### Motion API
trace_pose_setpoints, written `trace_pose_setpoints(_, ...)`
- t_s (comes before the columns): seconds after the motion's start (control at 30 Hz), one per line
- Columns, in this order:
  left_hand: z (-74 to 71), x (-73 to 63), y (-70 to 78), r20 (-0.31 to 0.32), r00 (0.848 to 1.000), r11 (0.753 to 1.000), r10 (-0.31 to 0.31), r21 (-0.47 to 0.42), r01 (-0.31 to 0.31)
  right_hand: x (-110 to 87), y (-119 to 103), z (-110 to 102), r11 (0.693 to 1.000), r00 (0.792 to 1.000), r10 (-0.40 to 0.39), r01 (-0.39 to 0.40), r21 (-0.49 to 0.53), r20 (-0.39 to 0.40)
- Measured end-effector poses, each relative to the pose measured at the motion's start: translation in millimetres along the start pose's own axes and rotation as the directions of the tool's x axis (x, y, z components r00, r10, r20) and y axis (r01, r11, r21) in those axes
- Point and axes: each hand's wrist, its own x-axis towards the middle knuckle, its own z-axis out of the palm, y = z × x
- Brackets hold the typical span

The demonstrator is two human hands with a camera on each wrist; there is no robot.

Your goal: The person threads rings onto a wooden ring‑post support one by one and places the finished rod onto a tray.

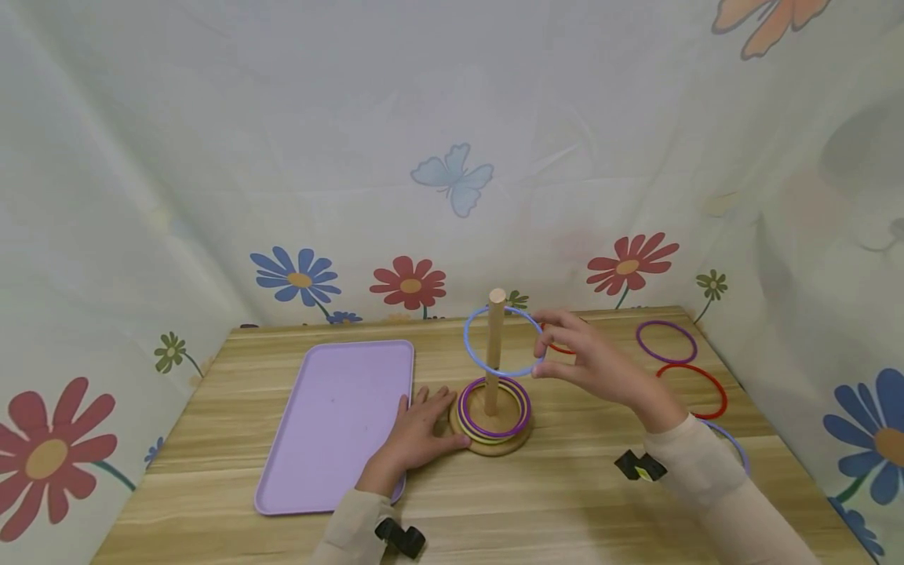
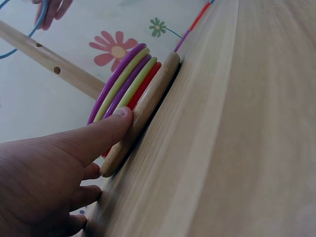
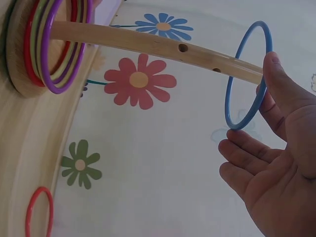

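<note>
A wooden ring-toss stand has a round base and an upright peg with small holes. Several purple, yellow-green and red rings lie stacked on the base around the peg's foot. My right hand pinches a light blue ring by its side, thumb against fingers. That ring is around the upper end of the peg, well above the stack. My left hand rests at the left of the base with fingers extended, the thumb touching the base edge beside the red ring.
A purple tray lies on the wooden table at left, partly under the left forearm. On the right lie a purple ring, a red ring and a blue ring partly behind the sleeve. Another red ring shows behind the right hand.
</note>
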Motion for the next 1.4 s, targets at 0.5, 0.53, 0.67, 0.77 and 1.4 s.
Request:
trace_pose_setpoints(0.5, 0.5, 1.1, -1.8, -0.008, 1.0, 1.0, 0.011, 0.008, -0.011, -12.5, 17.2, 26.1, 0.999, 1.0, 0.024, -0.024, 0.045, -0.013)
trace_pose_setpoints(0.53, 0.4, 1.2, -1.7, -0.007, 1.0, 1.0, 0.01, 0.01, -0.01, -12.9, 17.7, 26.9, 0.998, 1.0, 0.027, -0.026, 0.051, -0.011)
trace_pose_setpoints(0.67, 0.1, 1.2, -1.5, -0.007, 1.0, 1.0, 0.008, 0.016, -0.008, -15.0, 19.3, 30.0, 0.998, 0.999, 0.036, -0.035, 0.059, -0.008)
trace_pose_setpoints(0.77, 0.4, 0.9, -1.8, -0.005, 1.0, 1.0, 0.007, 0.019, -0.007, -16.5, 19.7, 32.3, 0.996, 0.999, 0.052, -0.052, 0.067, -0.001)
trace_pose_setpoints(1.4, 2.5, 0.6, -3.4, 0.001, 1.0, 1.0, -0.003, 0.008, 0.003, -30.1, 37.0, 58.5, 0.986, 0.994, 0.109, -0.111, 0.124, 0.023)
